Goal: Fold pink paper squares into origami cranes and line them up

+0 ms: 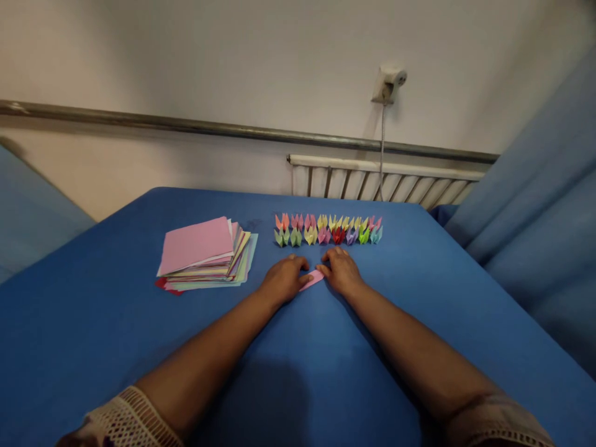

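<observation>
Table: a wide blue top. We have open room near us and to the right, and its edges are well away from our hands.
Paper stack: coloured sheets, far left, apart from our hands.
Folded rows: two lines just beyond our fingers, so room is tight there.
Left hand: flat, fingertips pressing the strip's left end.
Right hand: flat, fingertips at its right end.
Pink strip: on the table between both hands. We judge a crease is being pressed, and a further fold would want its edges aligned.

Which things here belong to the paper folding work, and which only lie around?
In use: folded pink paper, touched by left hand and right hand; stack of coloured sheets; rows of folded figures.
Lying about: wall plug; radiator.
</observation>
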Available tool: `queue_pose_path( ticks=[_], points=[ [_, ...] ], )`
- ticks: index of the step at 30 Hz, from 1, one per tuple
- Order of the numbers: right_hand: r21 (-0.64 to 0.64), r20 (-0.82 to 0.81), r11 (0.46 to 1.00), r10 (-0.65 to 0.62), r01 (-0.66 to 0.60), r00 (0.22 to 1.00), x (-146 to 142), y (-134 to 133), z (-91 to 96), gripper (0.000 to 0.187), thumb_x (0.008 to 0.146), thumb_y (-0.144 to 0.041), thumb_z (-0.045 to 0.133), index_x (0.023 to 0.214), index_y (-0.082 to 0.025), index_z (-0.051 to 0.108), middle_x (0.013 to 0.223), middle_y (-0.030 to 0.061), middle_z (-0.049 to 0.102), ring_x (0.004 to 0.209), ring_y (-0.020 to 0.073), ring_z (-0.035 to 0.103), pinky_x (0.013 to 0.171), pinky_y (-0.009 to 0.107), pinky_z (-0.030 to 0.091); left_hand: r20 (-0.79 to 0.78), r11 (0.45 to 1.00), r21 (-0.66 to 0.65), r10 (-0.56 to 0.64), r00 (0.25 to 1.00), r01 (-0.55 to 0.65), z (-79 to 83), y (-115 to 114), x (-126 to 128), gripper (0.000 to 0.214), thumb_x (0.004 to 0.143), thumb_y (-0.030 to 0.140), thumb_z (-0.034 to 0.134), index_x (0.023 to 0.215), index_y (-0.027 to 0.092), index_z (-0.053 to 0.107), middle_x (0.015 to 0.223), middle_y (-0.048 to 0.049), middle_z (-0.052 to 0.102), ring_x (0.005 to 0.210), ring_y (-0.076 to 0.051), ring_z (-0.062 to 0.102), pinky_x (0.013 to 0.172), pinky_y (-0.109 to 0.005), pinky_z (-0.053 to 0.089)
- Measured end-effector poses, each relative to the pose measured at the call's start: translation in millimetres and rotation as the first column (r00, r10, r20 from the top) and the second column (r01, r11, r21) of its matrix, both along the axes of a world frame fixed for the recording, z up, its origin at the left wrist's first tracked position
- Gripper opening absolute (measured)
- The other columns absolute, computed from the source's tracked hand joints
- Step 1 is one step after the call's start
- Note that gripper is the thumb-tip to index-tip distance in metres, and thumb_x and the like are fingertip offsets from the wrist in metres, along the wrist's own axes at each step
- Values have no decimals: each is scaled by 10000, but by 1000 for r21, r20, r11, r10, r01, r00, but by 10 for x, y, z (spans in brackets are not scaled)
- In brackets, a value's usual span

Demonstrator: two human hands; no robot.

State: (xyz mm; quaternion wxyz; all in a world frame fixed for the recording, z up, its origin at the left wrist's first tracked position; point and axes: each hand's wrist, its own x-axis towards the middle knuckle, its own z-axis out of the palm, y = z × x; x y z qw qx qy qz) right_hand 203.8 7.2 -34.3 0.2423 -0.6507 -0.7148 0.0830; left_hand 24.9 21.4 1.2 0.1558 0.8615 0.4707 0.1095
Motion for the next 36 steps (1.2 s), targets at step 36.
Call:
queue_pose_path(
  ticks=[36],
  points=[
    [-89,-137,994,56,-69,989,36,-89,34,128,783,-270,676,814,-186,585,906,27,581,871,165,540,799,313,402,75,993,88,-90,993,84,-139,0,-7,222,844,337,582,1008,197,637,1020,-73,627,958,-232,556,864,-359,418]
  ],
)
